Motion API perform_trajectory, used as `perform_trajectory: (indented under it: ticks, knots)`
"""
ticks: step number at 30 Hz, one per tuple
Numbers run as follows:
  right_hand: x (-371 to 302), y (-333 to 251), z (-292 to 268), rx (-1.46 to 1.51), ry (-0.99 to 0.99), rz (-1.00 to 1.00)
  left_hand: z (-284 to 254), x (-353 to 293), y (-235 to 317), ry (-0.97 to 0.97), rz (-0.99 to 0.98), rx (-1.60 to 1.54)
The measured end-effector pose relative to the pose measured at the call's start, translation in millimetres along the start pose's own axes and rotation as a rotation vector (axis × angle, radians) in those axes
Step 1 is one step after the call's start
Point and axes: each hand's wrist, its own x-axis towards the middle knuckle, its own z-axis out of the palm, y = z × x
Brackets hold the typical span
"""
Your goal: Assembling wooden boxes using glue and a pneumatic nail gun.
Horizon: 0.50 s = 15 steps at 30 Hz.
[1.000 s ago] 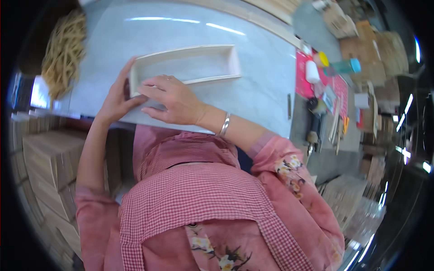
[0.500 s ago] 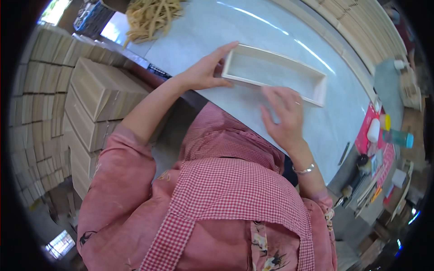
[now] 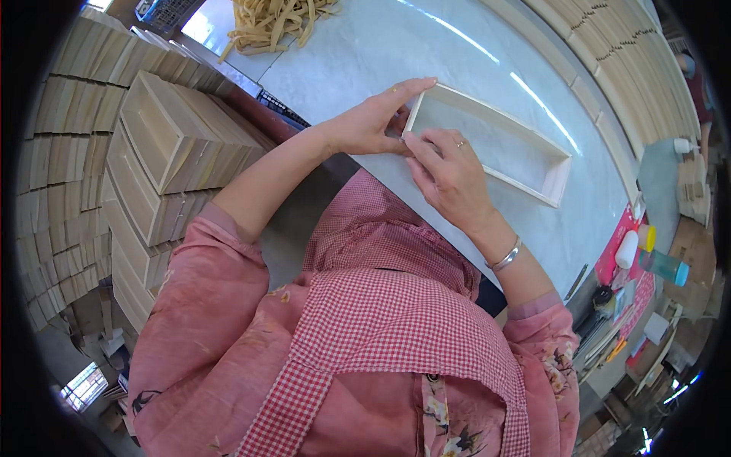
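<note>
A long, narrow wooden frame (image 3: 558, 183) of pale thin strips lies on the light marbled tabletop (image 3: 358, 61), and the table surface shows through its middle. My left hand (image 3: 369, 122) grips its left end, forefinger at the far corner and thumb at the near one. Close beside that thumb, my right hand (image 3: 454, 177) bends its fingers over the near long side by the left corner. The right palm hides part of that side. Whether a small thing is pinched in the right fingertips cannot be made out.
A heap of tan strips (image 3: 274, 27) lies at the table's far left. Stacked wooden boxes (image 3: 152, 129) stand left of the table. More pale wooden pieces (image 3: 609, 46) line the far right edge. A teal bottle (image 3: 664, 266) and a white bottle (image 3: 627, 250) stand at right.
My right hand has moved left along the near side to the frame's left corner. My left hand still holds that end. In the picture, the frame has shifted slightly right and down.
</note>
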Motion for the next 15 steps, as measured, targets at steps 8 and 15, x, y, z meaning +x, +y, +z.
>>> perform_trajectory:
  ticks: [8, 15]
  knots:
    - [2, 5, -3, -0.001, -0.054, 0.002, 2, 8, -5, 0.000, 0.171, 0.072]
    - [-11, 10, 14, -0.056, 0.101, -0.034, 0, 5, -7, -0.018, 0.038, 0.095]
